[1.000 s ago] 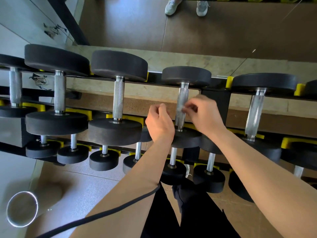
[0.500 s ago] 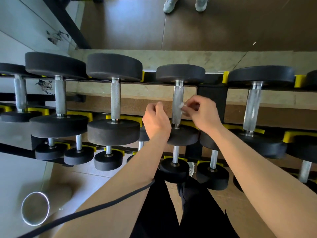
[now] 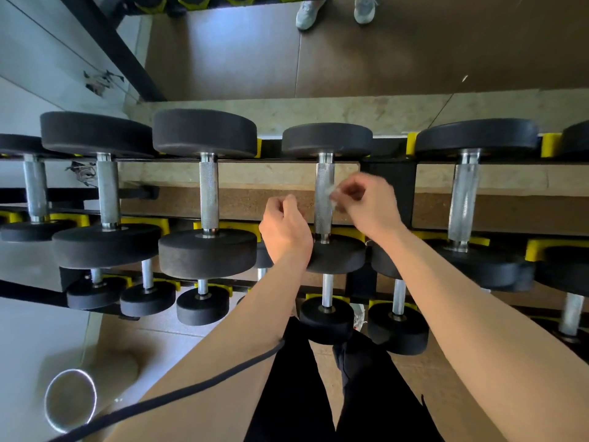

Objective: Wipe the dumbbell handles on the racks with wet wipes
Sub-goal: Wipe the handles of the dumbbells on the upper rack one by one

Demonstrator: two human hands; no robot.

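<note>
One handle [image 3: 323, 186], right grip [image 3: 366, 208] pinching wet wipe [image 3: 333, 194]; left grip [image 3: 285, 228] curled, empty

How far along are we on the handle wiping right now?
Done: nothing shows which handles are already wiped; none looks visibly wet. In hand: the right hand pinches a small white wipe against the centre top-rack handle, with the left hand curled beside it. Left, as a guess: the top-rack handle to the right and the lower-rack handles.
</note>
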